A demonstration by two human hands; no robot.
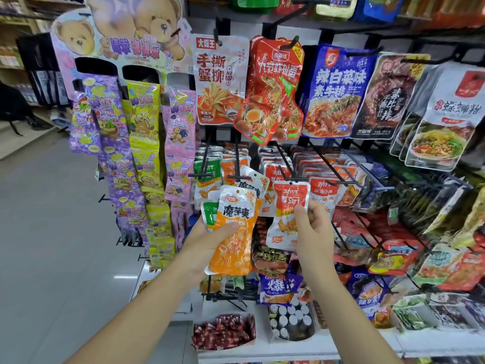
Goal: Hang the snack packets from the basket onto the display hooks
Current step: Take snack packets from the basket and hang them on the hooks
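Head view: left hand [206, 246] grips orange packets [236, 250], raised right hand [316, 232] pinches red packet [288, 199].

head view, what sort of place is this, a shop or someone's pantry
Most likely a small grocery or convenience store aisle. Rows of snack packets hang from black display hooks, a teddy-bear cardboard stand carries candy strips, and a box of red-wrapped sweets sits below.
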